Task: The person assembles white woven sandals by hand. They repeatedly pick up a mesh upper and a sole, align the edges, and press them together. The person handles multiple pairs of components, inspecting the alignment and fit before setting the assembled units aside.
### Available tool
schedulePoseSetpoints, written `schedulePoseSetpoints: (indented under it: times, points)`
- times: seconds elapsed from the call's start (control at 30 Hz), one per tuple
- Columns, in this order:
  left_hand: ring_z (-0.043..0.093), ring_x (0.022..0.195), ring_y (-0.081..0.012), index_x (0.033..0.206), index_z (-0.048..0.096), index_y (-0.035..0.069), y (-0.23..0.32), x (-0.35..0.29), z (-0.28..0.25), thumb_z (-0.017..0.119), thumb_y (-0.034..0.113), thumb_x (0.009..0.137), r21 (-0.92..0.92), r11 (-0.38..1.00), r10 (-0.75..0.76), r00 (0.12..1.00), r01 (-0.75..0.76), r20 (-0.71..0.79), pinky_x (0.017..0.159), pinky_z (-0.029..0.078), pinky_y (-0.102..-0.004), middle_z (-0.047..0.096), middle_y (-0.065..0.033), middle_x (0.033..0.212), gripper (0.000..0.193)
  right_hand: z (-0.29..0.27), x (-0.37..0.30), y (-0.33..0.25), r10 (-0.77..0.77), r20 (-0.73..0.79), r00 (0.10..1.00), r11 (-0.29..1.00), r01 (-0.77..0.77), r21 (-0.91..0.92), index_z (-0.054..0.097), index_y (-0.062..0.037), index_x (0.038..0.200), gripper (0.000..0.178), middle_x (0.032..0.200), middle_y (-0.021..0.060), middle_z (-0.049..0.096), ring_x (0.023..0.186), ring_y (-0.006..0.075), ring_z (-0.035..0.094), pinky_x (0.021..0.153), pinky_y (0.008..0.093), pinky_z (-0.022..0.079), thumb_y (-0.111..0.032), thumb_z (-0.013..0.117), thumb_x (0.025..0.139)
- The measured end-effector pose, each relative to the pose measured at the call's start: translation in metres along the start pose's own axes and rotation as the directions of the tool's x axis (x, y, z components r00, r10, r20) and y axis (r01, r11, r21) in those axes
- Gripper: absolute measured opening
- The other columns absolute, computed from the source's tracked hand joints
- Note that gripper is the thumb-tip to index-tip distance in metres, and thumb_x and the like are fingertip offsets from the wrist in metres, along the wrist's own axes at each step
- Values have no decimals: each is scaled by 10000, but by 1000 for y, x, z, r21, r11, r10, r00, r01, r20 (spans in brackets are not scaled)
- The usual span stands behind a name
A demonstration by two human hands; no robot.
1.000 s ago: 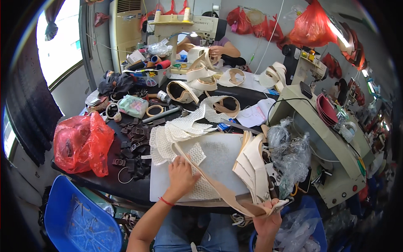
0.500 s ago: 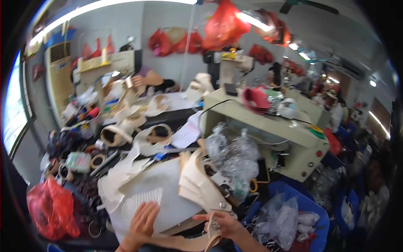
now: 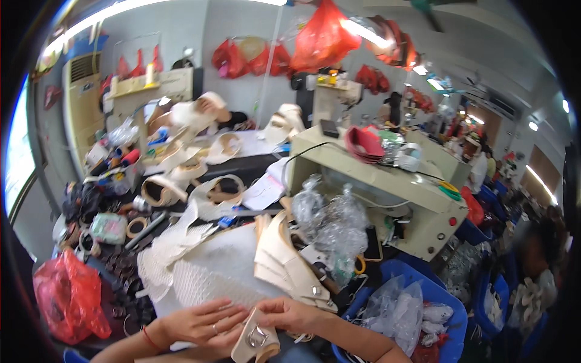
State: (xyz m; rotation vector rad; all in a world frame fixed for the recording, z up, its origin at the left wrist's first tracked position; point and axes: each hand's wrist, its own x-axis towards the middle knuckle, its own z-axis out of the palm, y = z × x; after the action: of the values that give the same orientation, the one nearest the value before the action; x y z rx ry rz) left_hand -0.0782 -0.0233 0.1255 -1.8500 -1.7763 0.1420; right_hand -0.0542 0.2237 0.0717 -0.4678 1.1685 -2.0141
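My right hand (image 3: 293,316) pinches the end of a cream leather-like strap (image 3: 242,351), thumb and fingers on its upper edge. A silver metal clasp (image 3: 258,337) sits on that end, facing up. My left hand (image 3: 203,322) lies palm down, fingers stretched out toward the strap and my right fingertips; whether it bears on the strap is unclear. Beyond the hands, a white textured mesh sheet (image 3: 203,285) rests on a pale board (image 3: 233,247). Layered cream pieces (image 3: 283,257) lie right of it, with a metal fitting near their lower end.
A red plastic bag (image 3: 69,296) sits at left. Clear plastic bags (image 3: 339,233) lie beside the layered pieces. A blue bin (image 3: 457,320) holding bags stands at right, below a beige machine (image 3: 423,227). Across the table, another person's hand (image 3: 209,107) holds cream material.
Both hands have come together, the left moving right and down, the right moving left. The strap end with its clasp has turned to face up. The other person's cream material has shifted.
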Motion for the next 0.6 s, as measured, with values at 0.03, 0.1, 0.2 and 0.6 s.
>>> schedulePoseSetpoints:
  times: [0.03, 0.1, 0.2, 0.6]
  points:
    - [540, 1106, -226, 1110, 549, 17, 1, -6, -3, 493, 98, 786, 37, 999, -19, 1000, 19, -1, 999, 401, -350, 522, -142, 1229, 339, 6, 6, -3, -7, -16, 1000, 999, 6, -45, 562, -24, 1097, 262, 994, 16, 605, 913, 76, 562, 810, 219, 439, -191, 572, 895]
    - [531, 1118, -230, 1114, 528, 16, -2, -4, -2, 493, 103, 789, 33, 999, -26, 1000, 26, 5, 995, 405, -349, 515, -148, 1235, 338, 4, 8, 1, -53, -79, 996, 993, 44, -107, 568, -19, 1090, 246, 1005, 36, 608, 911, 89, 571, 806, 229, 446, -171, 566, 897]
    - [516, 1134, -240, 1150, 463, 41, -1, -7, -13, 497, 122, 820, 8, 993, -115, 993, 115, 18, 994, 406, -359, 495, -149, 1251, 342, 4, 7, -2, -46, -61, 997, 998, 48, 31, 560, -9, 1101, 257, 1012, 50, 610, 921, 104, 576, 798, 241, 455, -169, 558, 900]
    - [479, 1163, -184, 1150, 504, 77, 3, -25, -2, 493, 161, 846, 216, 959, -202, 976, 182, 74, 956, 413, -303, 507, -84, 1244, 315, 11, 2, -14, -155, -80, 985, 980, 143, -141, 622, -28, 1041, 188, 1417, 165, 310, 1063, 163, 550, 823, 259, 480, -73, 590, 862]
